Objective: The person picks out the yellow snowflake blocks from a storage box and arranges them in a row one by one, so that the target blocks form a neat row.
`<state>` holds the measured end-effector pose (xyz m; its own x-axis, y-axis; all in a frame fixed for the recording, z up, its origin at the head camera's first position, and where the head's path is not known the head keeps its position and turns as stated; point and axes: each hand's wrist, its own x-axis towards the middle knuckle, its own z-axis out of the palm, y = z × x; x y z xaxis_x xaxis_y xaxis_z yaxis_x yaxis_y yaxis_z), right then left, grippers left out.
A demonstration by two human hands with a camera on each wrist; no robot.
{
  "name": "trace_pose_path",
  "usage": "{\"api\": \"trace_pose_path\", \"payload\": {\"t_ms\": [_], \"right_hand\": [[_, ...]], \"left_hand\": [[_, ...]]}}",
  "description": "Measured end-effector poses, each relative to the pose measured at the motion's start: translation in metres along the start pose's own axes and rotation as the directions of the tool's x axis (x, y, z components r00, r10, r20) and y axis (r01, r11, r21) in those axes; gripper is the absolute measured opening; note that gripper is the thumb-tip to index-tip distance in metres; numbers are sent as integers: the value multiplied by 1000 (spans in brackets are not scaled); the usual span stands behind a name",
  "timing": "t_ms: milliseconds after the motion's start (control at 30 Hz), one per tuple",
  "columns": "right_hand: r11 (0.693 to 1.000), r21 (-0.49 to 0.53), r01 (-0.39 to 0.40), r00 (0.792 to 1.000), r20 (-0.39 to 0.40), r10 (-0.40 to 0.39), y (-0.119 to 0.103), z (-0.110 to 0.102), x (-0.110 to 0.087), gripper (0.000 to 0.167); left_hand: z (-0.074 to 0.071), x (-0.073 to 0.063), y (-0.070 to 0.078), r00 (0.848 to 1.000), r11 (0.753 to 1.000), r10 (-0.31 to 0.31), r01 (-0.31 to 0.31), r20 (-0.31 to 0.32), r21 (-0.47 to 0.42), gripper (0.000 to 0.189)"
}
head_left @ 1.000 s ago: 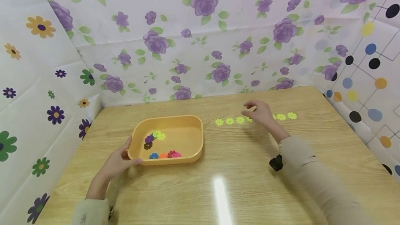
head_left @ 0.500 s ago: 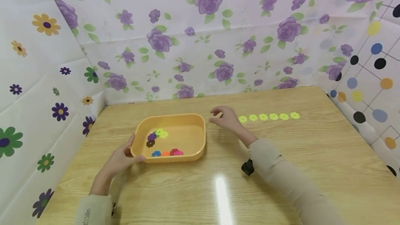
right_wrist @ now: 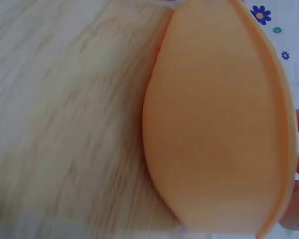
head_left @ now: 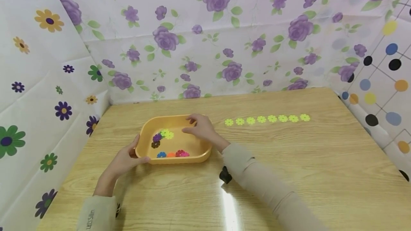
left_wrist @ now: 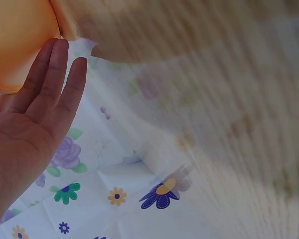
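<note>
An orange plastic basin (head_left: pixel 178 160) stands on the table, left of the middle. My left hand (head_left: pixel 122 162) grips its left end, thumb on the front rim and fingers along the outer wall. Over the basin's right part is my right hand (head_left: pixel 203 128), thumb and forefinger apart, with nothing visible between them. Inside the basin lie small flower-shaped plastic discs: yellow-green ones (head_left: pixel 168 135), a purple one (head_left: pixel 157 137), a brown one (head_left: pixel 155 144), a blue one (head_left: pixel 161 154), an orange one (head_left: pixel 171 155) and red and pink ones (head_left: pixel 180 153).
Right of the basin, several yellow-green flower discs (head_left: pixel 261 119) lie in a straight row on the wooden table (head_left: pixel 289 167). Flower-printed sheets (head_left: pixel 192 56) rise behind and to the left; a dotted sheet (head_left: pixel 379 81) stands on the right. A black wrist device (head_left: pixel 226 175) hangs beneath my right sleeve.
My right hand has moved left from above the row of discs to over the basin, uncovering the whole row. My left hand keeps its hold on the basin.
</note>
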<state>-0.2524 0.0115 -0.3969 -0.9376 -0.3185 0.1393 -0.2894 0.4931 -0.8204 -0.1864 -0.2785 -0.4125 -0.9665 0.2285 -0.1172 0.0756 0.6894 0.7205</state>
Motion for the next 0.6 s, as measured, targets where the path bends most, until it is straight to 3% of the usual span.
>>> {"api": "trace_pose_path", "payload": {"t_ms": [267, 600], "right_hand": [[1000, -18, -20, 999, 29, 21, -12, 33, 11, 49], [989, -72, -126, 989, 65, 131, -17, 58, 23, 53]], "left_hand": [[-1, 1, -2, 1000, 1000, 0, 0, -3, 1, 98], [1, 1, -1, 1000, 1000, 20, -20, -1, -15, 96]]}}
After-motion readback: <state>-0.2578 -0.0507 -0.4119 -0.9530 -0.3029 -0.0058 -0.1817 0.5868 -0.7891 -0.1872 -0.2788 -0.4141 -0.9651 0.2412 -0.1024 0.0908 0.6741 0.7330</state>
